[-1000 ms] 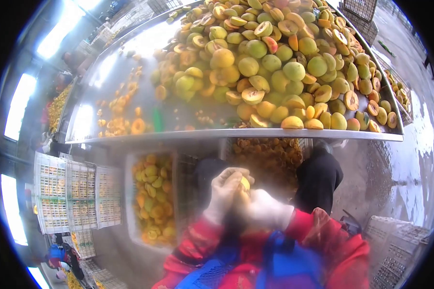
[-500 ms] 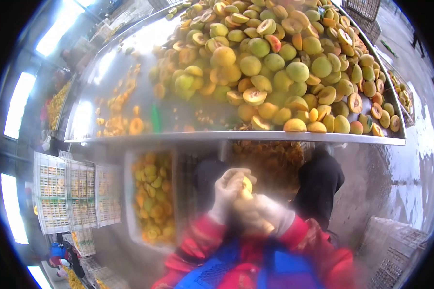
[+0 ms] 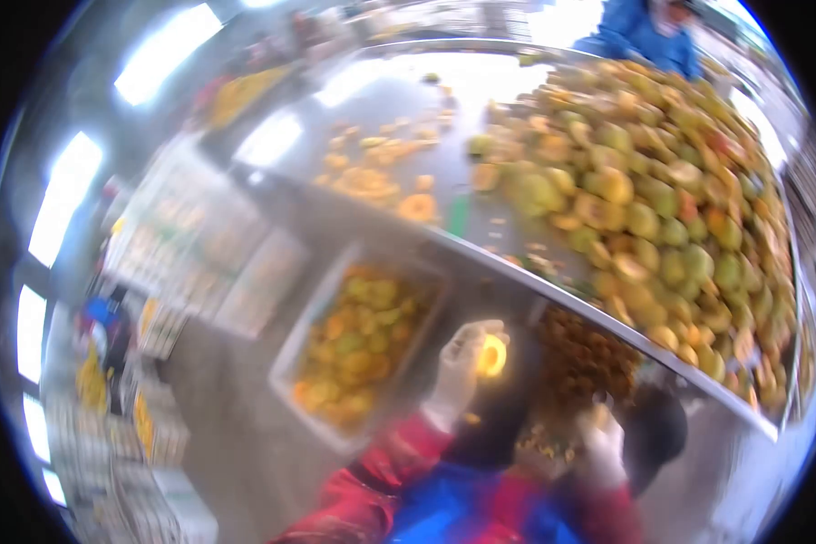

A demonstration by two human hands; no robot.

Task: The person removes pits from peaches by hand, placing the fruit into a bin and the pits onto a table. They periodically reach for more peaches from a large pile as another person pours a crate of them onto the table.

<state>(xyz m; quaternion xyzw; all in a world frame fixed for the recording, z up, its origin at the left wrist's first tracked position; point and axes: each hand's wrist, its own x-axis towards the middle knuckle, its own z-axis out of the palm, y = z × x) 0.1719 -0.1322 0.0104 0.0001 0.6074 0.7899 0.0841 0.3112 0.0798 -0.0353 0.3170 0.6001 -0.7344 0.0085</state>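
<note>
My left hand (image 3: 462, 364), in a pale glove, grips a yellow fruit half (image 3: 491, 356) beside the metal table's front edge. Lower right, my right hand (image 3: 604, 437), also gloved, is smeared by motion near a heap of brownish fruit pieces (image 3: 589, 358) below the table; its fingers and anything in them are too blurred to tell. On the metal table (image 3: 326, 168), a large pile of cut green and yellow fruit (image 3: 648, 218) covers the right side, and smaller orange pieces (image 3: 372, 181) lie at the left. A green object (image 3: 458, 216) lies by the front edge.
A white crate (image 3: 286, 363) of fruit stands on the floor left of my left hand. Stacked pale crates (image 3: 186, 231) are farther left. Behind the table is another person in blue (image 3: 639, 36). More crates (image 3: 159, 422) stand at the lower left.
The view has turned, so the table now slants down to the right. My hands, close together before, are now apart, and the fruit half shows in my left hand. A person in blue has come into view.
</note>
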